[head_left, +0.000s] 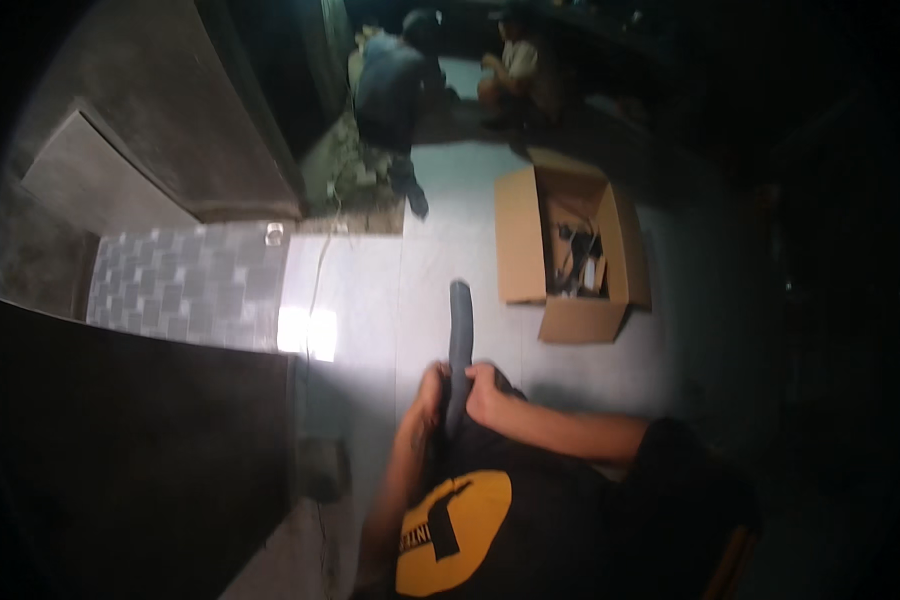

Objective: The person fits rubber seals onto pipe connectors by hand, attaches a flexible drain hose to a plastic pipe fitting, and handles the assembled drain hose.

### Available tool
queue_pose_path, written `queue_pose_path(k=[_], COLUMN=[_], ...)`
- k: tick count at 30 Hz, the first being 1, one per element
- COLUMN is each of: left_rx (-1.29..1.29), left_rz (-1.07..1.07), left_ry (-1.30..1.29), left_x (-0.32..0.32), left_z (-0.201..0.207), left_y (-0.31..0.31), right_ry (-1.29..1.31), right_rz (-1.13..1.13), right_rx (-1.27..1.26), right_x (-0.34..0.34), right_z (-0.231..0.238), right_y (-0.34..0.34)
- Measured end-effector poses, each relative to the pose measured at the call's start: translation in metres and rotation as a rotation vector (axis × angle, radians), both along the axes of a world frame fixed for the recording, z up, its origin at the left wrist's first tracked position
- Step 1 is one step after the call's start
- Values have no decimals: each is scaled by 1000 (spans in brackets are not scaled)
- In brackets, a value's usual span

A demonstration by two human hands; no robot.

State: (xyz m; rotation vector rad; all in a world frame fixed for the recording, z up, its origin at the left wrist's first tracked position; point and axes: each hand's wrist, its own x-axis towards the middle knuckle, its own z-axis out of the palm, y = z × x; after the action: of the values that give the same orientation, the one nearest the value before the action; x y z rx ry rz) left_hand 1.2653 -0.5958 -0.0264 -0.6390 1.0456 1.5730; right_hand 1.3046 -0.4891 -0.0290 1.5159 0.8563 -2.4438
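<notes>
A long, slightly bent grey tube [460,322] with a rounded far end stands out from my body, over the pale floor. My left hand [432,395] is closed against its left side. On the other side, my right hand [482,392] grips it at about the same height, the thumb pressed to its surface. The tube's near end runs down between both hands to my dark shirt, where it is hard to make out. What the tube is made of cannot be told.
An open cardboard box [520,240] with dark cables and small parts inside stands ahead to the right. Two people [390,85] crouch at the back near rubble [355,165]. A thin cable [320,275] crosses the floor beside a grey patterned tiled area [185,285] at left.
</notes>
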Motion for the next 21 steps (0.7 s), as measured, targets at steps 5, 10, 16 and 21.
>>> queue_pose_path(k=[5, 10, 16, 21], left_rx=[122, 155, 45, -62], left_rz=[66, 130, 165, 3], left_ry=[25, 0, 78, -33], left_x=[-12, -1, 16, 9], left_z=[7, 0, 11, 23], left_y=[13, 16, 0, -3], right_ry=[-94, -82, -79, -180], right_rz=[7, 75, 36, 230], right_rx=[-139, -152, -203, -65], right_x=[-19, -9, 5, -10], right_z=[42, 24, -37, 30], right_y=[15, 23, 7, 5])
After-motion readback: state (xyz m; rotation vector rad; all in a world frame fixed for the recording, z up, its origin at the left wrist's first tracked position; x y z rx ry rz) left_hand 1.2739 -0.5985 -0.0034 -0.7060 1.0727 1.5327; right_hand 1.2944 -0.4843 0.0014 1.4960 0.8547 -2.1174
